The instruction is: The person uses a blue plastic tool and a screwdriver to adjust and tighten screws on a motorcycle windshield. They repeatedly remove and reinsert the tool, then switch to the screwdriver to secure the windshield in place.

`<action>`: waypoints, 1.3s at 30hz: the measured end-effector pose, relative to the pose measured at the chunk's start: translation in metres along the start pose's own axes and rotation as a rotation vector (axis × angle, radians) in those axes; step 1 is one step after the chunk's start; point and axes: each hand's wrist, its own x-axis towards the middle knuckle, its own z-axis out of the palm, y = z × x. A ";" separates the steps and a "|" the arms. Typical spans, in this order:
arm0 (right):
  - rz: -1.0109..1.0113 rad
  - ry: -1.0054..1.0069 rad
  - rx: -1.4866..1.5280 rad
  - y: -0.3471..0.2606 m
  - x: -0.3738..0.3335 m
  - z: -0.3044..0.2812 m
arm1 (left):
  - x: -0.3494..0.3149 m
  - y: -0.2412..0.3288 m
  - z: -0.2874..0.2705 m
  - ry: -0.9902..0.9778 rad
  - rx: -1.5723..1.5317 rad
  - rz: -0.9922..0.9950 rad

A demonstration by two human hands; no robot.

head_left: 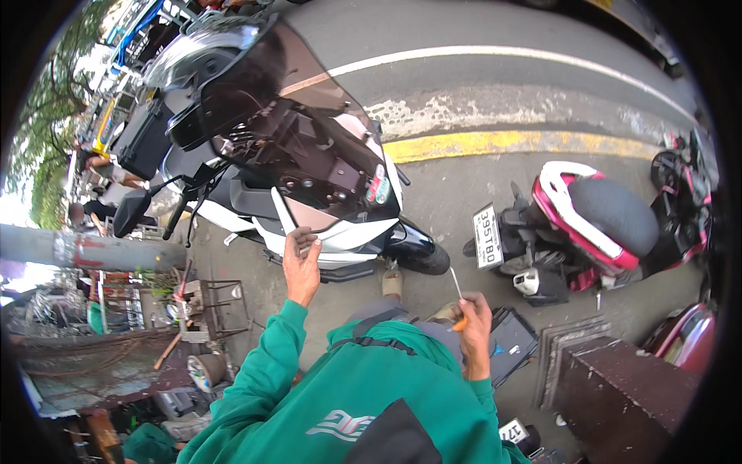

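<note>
A white scooter (340, 253) with a large tinted windscreen (309, 131) stands in front of me. My left hand (301, 263) is raised at the near side of its front fairing, next to the lower edge of the windscreen. Its fingers are bent in toward the thumb; whatever is between them is too small to make out. In my right hand (474, 329) is a screwdriver (457, 286), gripped by its orange handle. The thin metal shaft points up and away, its tip appearing close to the scooter's black front tyre (423, 249).
To the right is a parked pink and white scooter (595, 216). A dark open case (510, 344) lies beside my right arm, near a brown box (626, 394). At left stand a metal-framed stool (220, 309) and a grey pole (93, 249). A yellow-painted curb (510, 145) borders the road.
</note>
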 end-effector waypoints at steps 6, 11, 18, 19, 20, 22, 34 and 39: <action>-0.140 -0.225 -0.152 -0.049 0.030 0.152 | 0.039 -0.015 -0.039 0.042 -0.165 -0.030; -0.079 -0.236 -0.071 -0.036 0.049 0.194 | 0.091 -0.024 -0.067 -0.135 -0.257 -0.076; -0.012 -0.137 -0.004 -0.037 0.053 0.227 | 0.136 -0.025 -0.060 -0.498 -0.341 -0.177; -0.028 -0.139 -0.046 -0.039 0.053 0.229 | 0.137 -0.025 -0.057 -0.563 -0.371 -0.221; -0.038 -0.143 -0.077 -0.041 0.054 0.230 | 0.137 -0.025 -0.053 -0.641 -0.411 -0.294; -0.036 -0.145 -0.092 -0.044 0.058 0.230 | 0.137 -0.027 -0.048 -0.733 -0.536 -0.510; 0.030 -0.297 -0.164 -0.061 0.104 0.231 | 0.155 -0.019 -0.022 -0.898 -0.666 -0.795; 0.061 -0.308 -0.139 -0.061 0.107 0.232 | 0.157 -0.014 -0.018 -0.938 -0.582 -0.801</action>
